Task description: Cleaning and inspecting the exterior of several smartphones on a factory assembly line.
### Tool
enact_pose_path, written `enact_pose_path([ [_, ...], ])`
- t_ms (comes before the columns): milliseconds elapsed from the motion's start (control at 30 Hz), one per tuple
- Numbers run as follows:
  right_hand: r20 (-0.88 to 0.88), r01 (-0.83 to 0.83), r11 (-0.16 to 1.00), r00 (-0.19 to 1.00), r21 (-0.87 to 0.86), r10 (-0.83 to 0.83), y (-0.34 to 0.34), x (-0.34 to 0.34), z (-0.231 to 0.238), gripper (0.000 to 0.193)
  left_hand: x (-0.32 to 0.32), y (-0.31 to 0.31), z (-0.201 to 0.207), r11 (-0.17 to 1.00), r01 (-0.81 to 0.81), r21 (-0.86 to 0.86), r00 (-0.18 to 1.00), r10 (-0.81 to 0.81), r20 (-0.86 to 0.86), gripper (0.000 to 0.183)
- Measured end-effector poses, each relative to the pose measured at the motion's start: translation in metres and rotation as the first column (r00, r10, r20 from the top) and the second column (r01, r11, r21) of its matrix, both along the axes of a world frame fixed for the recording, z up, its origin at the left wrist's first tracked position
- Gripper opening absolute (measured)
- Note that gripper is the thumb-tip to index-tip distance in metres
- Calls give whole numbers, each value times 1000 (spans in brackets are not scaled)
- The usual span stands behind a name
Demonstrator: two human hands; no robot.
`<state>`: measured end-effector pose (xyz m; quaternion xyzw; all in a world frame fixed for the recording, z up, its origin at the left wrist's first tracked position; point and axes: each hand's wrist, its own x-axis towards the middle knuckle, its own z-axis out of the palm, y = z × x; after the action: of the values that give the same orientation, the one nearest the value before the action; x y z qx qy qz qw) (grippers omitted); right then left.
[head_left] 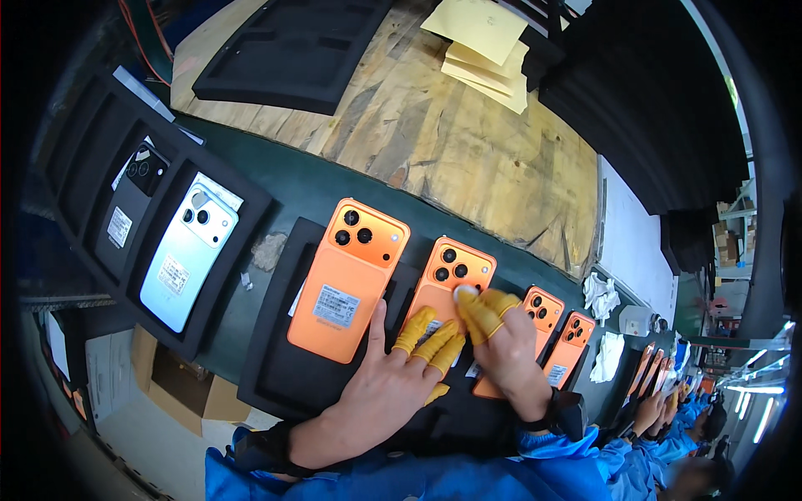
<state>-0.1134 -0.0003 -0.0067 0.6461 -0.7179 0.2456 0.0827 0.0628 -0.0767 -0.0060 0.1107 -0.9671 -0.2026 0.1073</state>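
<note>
My left hand [380, 388], in yellow finger cots, lies with its fingers stretched out over the lower part of an orange phone [430, 294] that rests camera side up. My right hand [505, 342], also in yellow finger cots, pinches a small white wad [464, 293] against the same phone, just below its cameras; the wad's material is unclear. Left of this phone, another orange phone [334, 288] with a white label lies close to my left thumb. Two more, a third orange phone [543, 313] and a fourth orange phone [571, 344], lie right of my hands. A black foam tray [263, 363] is beneath them.
At left, another foam tray [251, 196] holds a light-blue phone [182, 259] and a black phone [129, 204]. Beyond are a wooden board [368, 134], yellow sheets [480, 42] and black foam [284, 54]. White crumpled cloths [600, 294] and co-workers' hands [656, 409] are right.
</note>
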Motion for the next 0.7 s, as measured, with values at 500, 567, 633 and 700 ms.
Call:
enact_pose_path([
  [500,-30,114,990,993,-78,-117,-26,-16,-4,28,-4,-3,14,997,61,41,990,-66,128,39],
  [567,-56,179,983,982,-37,-181,-16,-10,1,25,-5,-4,15,988,118,95,940,-143,311,53],
  [633,-41,256,966,966,-21,-257,-16,0,5,19,2,-2,6,997,50,51,992,-56,114,53],
  [700,-34,266,964,964,23,-265,-5,2,10,20,1,0,-1,1000,7,-1,1000,-7,2,43],
])
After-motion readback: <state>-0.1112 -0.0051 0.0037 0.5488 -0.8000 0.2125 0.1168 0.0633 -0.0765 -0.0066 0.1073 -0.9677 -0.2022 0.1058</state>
